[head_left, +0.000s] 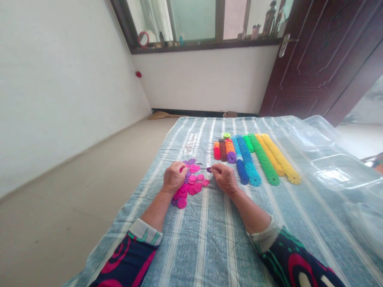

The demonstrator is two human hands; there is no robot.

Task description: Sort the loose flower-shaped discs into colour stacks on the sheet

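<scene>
Pink and purple flower-shaped plastic discs [194,188] are lying loose in a heap on a blue-grey cloth with white stripes [217,239], just beside my left hand [174,175], and as I judge it they are the part that is waiting to be put in order. The rest is looking largely done: to the right of the heap, overlapping discs are forming neat rows, with a short red-and-orange row [217,150], a short brown row [223,150] and an orange row with a purple near end [230,149] lying side by side, then blue rows [247,159], a long green row [265,161] and long yellow rows [279,157] slanting beyond them. That purple end is suggesting to me that purple is barely begun, and I am seeing no pink row at all. My right hand [224,177] is pinching one small dark purple disc [208,170] by its edge, thumb and finger pressing together, clear of both heap and rows. My left grip is bending inward at the heap's edge, but its fingertips are too unclear, so I cannot tell how far open it is or whether it is holding anything. Clear plastic boxes [344,188] are standing over on the right.
</scene>
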